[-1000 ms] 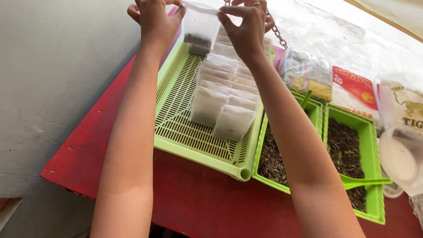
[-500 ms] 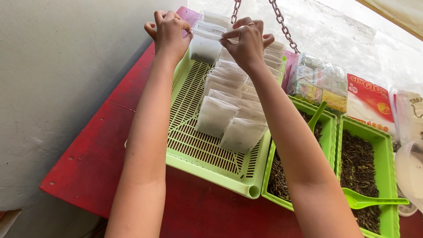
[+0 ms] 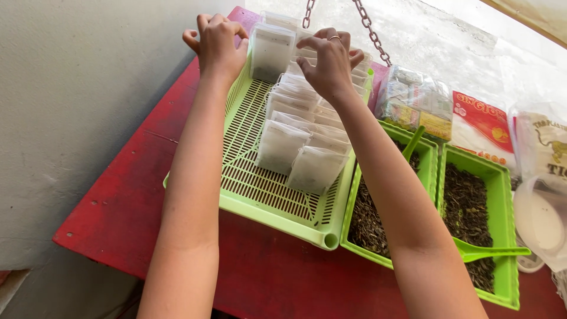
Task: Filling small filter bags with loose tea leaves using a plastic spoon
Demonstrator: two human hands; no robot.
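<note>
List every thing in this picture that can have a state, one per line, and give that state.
Left hand: closed, beside the top packet.
Right hand: fingers curled over the packet row.
Top packet: upright, filled.
Slotted tray: holding overlapping packets.
Middle bin: holding dark loose leaves.
Right bin: holding leaves and a green scoop.

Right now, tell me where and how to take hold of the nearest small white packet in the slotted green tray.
Pinch the nearest packet by its lower, near edge, coming from the tray's open front. It lies flat on the slotted tray, its far end tucked under the overlapping row of packets, so only the near end is free. Thumb and forefinger likely suffice.
</note>
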